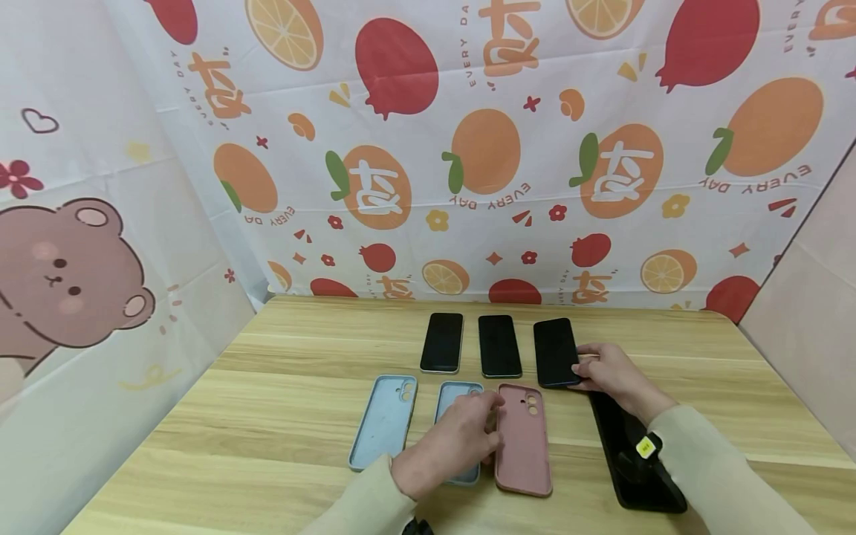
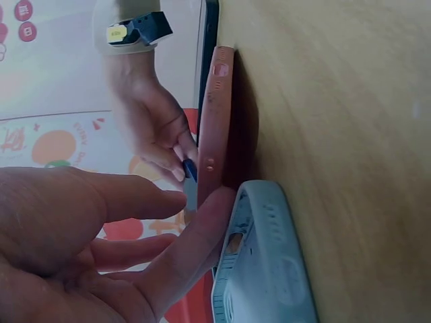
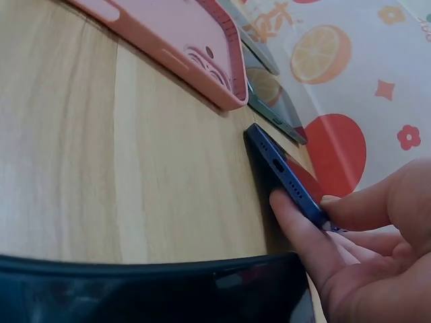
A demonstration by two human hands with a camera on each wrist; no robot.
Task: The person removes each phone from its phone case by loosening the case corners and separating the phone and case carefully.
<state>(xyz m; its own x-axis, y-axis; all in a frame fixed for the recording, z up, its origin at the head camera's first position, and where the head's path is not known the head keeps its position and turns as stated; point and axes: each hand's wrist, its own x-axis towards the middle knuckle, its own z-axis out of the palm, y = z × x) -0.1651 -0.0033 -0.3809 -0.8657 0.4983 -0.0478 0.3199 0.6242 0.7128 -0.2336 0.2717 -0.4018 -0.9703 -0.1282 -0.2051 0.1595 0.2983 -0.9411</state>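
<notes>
My right hand (image 1: 605,371) pinches the near right edge of a dark blue smartphone (image 1: 556,349), thumb on the screen side and fingers beneath. In the right wrist view that phone (image 3: 283,171) is tilted, with its held edge raised off the table. At the left edge of a pink phone case (image 1: 523,446), my left hand (image 1: 461,431) pinches with thumb and finger. The left wrist view shows this case (image 2: 217,128) tilted over its shadow, close beside a light blue case (image 2: 269,262). My left hand partly covers that blue case in the head view.
Two more black-screened phones (image 1: 442,342) (image 1: 499,345) lie in the back row. Another light blue case (image 1: 383,423) lies at the left. A large black slab (image 1: 605,423) lies under my right forearm. Printed cloths (image 1: 481,238) hang behind and beside the wooden table (image 1: 267,401).
</notes>
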